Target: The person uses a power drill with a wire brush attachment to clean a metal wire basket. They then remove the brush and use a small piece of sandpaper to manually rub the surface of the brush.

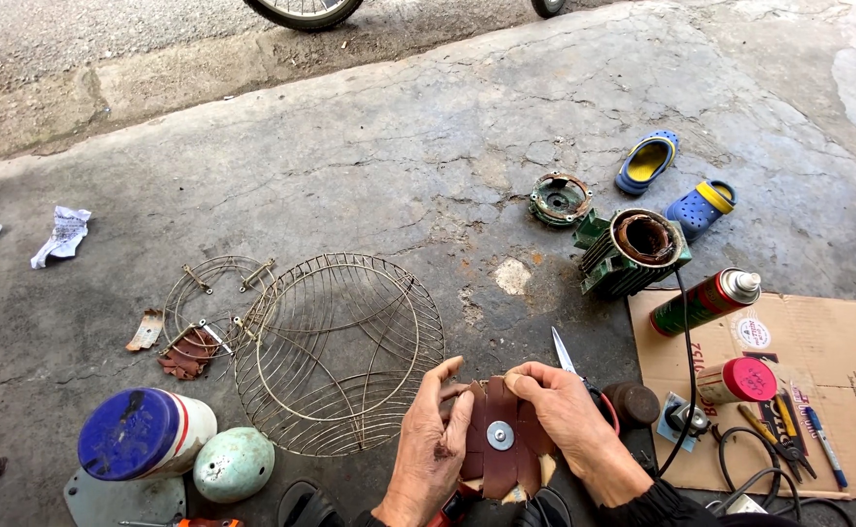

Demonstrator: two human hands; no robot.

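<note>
While we sit over the cracked concrete floor (428, 137), stained with rust and open to a gravel road beyond, our work spreads around us within reach. Largest is the wire fan guard (338, 353), lying flat just left of our hands, with a smaller wire guard (215, 293) overlapping its edge. A flattened cardboard sheet (838, 342) on the right keeps the spray can (706, 302), pliers (784, 429) and pen off the grit. Above it rests the green motor housing (631, 251), rusty opening up. Near our knees we hold the reddish-brown sandpaper flap disc (501, 439), bright metal washer facing us. Our left hand (431, 444) pinches its left edge, and our right hand (570, 415) presses thumb and fingers on the upper rim, probably steadying it for inspection.
</note>
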